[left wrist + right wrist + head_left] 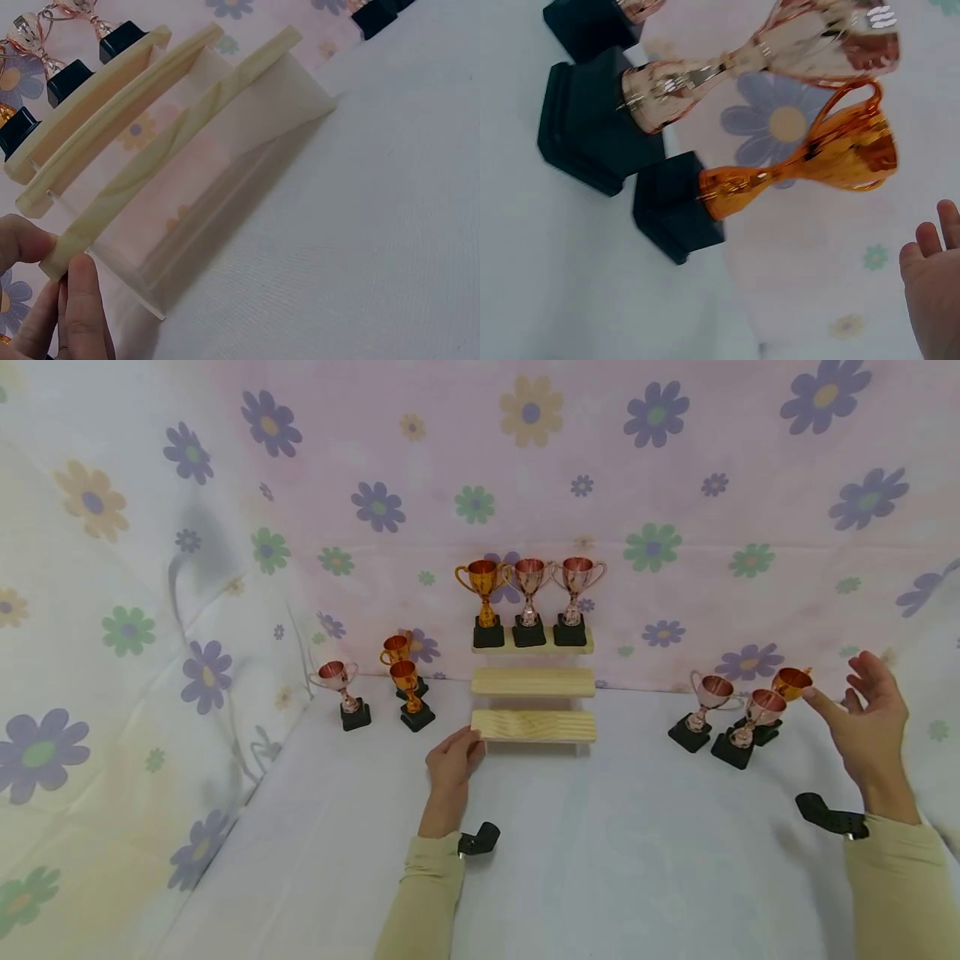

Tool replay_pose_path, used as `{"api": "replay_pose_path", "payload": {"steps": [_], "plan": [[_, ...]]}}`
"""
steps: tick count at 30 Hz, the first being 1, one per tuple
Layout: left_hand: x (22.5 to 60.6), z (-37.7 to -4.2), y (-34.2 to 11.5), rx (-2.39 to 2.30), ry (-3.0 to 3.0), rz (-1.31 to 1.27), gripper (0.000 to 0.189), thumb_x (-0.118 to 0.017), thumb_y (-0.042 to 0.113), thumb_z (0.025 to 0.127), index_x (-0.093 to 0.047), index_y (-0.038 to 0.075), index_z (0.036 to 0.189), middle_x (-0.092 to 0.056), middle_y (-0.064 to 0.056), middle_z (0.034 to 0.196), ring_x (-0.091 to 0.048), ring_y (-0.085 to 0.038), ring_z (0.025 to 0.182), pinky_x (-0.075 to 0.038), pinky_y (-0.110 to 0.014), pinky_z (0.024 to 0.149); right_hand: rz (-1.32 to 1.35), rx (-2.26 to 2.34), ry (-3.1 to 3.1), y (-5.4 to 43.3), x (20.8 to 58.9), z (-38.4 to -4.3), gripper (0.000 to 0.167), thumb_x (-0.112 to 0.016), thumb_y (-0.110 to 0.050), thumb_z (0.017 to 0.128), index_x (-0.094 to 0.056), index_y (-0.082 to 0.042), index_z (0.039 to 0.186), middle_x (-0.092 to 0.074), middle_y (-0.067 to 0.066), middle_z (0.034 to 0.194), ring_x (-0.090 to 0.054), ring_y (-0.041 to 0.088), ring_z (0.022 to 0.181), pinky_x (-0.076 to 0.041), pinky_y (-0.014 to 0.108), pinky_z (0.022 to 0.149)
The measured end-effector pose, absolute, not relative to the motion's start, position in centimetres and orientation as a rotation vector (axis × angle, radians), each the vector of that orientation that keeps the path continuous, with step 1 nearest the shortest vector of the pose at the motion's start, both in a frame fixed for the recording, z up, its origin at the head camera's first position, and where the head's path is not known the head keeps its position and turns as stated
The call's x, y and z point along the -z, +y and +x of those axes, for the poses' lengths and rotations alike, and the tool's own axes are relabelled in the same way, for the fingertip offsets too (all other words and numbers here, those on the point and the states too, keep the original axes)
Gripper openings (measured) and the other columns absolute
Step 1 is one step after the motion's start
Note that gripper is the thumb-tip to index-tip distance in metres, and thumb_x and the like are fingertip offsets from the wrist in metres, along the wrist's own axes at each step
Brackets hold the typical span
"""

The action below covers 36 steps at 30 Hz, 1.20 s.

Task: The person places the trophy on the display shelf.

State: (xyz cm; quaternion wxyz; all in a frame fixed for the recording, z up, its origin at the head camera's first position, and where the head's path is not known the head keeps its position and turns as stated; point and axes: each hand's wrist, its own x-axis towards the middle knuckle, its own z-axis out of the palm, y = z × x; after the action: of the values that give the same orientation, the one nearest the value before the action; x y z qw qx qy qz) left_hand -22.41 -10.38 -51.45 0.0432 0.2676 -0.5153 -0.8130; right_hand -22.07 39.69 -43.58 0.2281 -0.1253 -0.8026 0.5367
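With thumb and fingers, my left hand (452,770) pinches the left end of the lowest wooden board (536,726) of a three-step display stand. The left wrist view shows the thumb (24,241) on top and the fingers beneath. On the stand's top board are a gold trophy cup (484,578) and two rose-gold ones, all with black bases. My right hand (870,731) is raised beside another gold trophy cup (810,161), fingers loosely spread, holding nothing. Two rose-gold trophy cups (763,708) stand close to that gold one, partly hiding it in the head view.
Left of the stand are a rose-gold trophy cup (337,679) and two gold ones (405,681) on the white tabletop (600,860). Flower-patterned cloth (420,435) hangs behind and along the sides. The stand's middle board (533,681) bears nothing.
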Motion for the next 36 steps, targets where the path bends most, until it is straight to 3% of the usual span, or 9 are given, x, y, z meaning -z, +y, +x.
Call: {"api": "replay_pose_path", "payload": {"steps": [5, 9, 21, 27, 30, 32, 34, 36], "plan": [[51.2, -22.6, -10.7, 2.471, -1.612, 0.866, 0.034, -0.074, 0.004, 0.089, -0.068, -0.004, 0.122, -0.068, -0.016, 0.115, -0.069, -0.016, 0.092, -0.061, -0.024, 0.083, -0.157, -1.552, -2.397, 40.9, 46.1, -22.9, 0.079, -0.057, -0.018, 0.104, -0.006, -0.026, 0.165, -0.009, -0.005, 0.171, -0.009, 0.019, 0.158, -0.006, 0.021, 0.125], [51.4, -22.8, -11.1, 2.479, -1.625, 0.871, 0.035, -0.075, 0.005, 0.089, -0.068, -0.004, 0.122, -0.069, -0.016, 0.115, -0.07, -0.015, 0.092, -0.061, -0.025, 0.084, 0.015, -1.654, -2.458, 41.7, 47.7, -23.5, 0.078, -0.052, -0.02, 0.107, 0.0, -0.025, 0.165, -0.004, -0.004, 0.172, -0.005, 0.02, 0.158, -0.01, 0.018, 0.124], [51.4, -22.6, -11.3, 2.586, -1.609, 0.83, 0.038, -0.075, 0.007, 0.091, -0.066, -0.002, 0.127, -0.066, -0.015, 0.123, -0.069, -0.014, 0.098, -0.059, -0.026, 0.092, -0.121, -1.671, -2.513, 41.8, 47.5, -24.3, 0.071, -0.044, -0.035, 0.109, 0.0, -0.026, 0.165, -0.004, 0.015, 0.17, -0.013, 0.027, 0.156, -0.023, 0.02, 0.119], [51.7, -22.6, -11.4, 2.554, -1.617, 0.827, 0.039, -0.075, 0.007, 0.091, -0.065, -0.003, 0.128, -0.066, -0.016, 0.12, -0.068, -0.015, 0.098, -0.059, -0.027, 0.092, -0.192, -1.963, -2.281, 41.2, 47.2, -25.2, 0.072, -0.051, -0.039, 0.105, -0.012, -0.028, 0.165, -0.01, 0.003, 0.171, -0.02, 0.016, 0.155, -0.021, 0.025, 0.119], [51.7, -22.7, -11.2, 2.537, -1.606, 0.821, 0.039, -0.075, 0.005, 0.09, -0.066, -0.005, 0.126, -0.067, -0.017, 0.118, -0.068, -0.016, 0.096, -0.06, -0.026, 0.09, -0.204, -2.095, -2.099, 40.9, 47.1, -25.4, 0.074, -0.059, -0.033, 0.102, -0.019, -0.022, 0.164, -0.025, -0.002, 0.168, -0.033, 0.007, 0.146, -0.036, 0.014, 0.11], [51.7, -22.7, -11.0, 2.527, -1.6, 0.825, 0.038, -0.075, 0.004, 0.09, -0.066, -0.005, 0.125, -0.067, -0.017, 0.116, -0.068, -0.016, 0.095, -0.06, -0.026, 0.089, -0.218, -2.139, -2.014, 40.8, 46.9, -25.4, 0.077, -0.064, -0.028, 0.1, -0.023, -0.019, 0.163, -0.034, -0.001, 0.161, -0.042, 0.004, 0.136, -0.045, 0.006, 0.096], [51.6, -22.6, -10.8, 2.52, -1.597, 0.823, 0.037, -0.074, 0.004, 0.09, -0.066, -0.005, 0.124, -0.066, -0.017, 0.116, -0.068, -0.016, 0.094, -0.06, -0.025, 0.088, -0.244, -2.165, -1.949, 40.7, 46.7, -25.4, 0.079, -0.069, -0.025, 0.097, -0.026, -0.017, 0.162, -0.042, 0.001, 0.152, -0.048, 0.003, 0.125, -0.05, 0.002, 0.08], [51.6, -22.6, -10.7, 2.519, -1.595, 0.816, 0.037, -0.074, 0.004, 0.09, -0.066, -0.006, 0.125, -0.066, -0.017, 0.116, -0.068, -0.015, 0.094, -0.06, -0.025, 0.088, -0.271, -2.185, -1.901, 40.6, 46.6, -25.3, 0.08, -0.072, -0.024, 0.094, -0.029, -0.016, 0.161, -0.048, -0.001, 0.142, -0.053, 0.002, 0.116, -0.052, 0.003, 0.075]]}}
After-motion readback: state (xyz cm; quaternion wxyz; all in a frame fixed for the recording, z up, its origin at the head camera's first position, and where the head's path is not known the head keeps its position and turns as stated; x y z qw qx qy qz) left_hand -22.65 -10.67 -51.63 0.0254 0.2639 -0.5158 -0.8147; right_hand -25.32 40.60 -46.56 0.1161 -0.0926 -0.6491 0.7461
